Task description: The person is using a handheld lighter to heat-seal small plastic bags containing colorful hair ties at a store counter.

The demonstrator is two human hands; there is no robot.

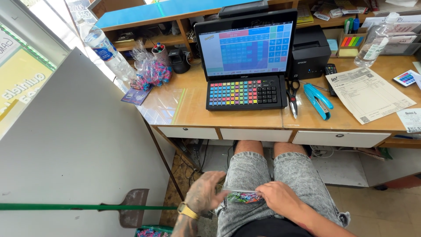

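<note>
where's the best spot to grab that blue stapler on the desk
Take the blue stapler across its long body near the middle, coming from above. It lies flat and slanted on the desk, so turn the hand to match. The scissors lie close on one side, so keep fingers tight to the stapler.

wooden desk bears keyboard, stapler, scissors.

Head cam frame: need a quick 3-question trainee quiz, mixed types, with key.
1. True or false: both hands hold the clear bag of colourful sweets on the lap.
2. What lies between the scissors and the printed sheet? A) blue stapler B) mug C) phone
3. Which wrist wears the gold watch?

Key: 1 true: left hand and right hand grip its ends. 2 A, the stapler. 3 left.
</note>
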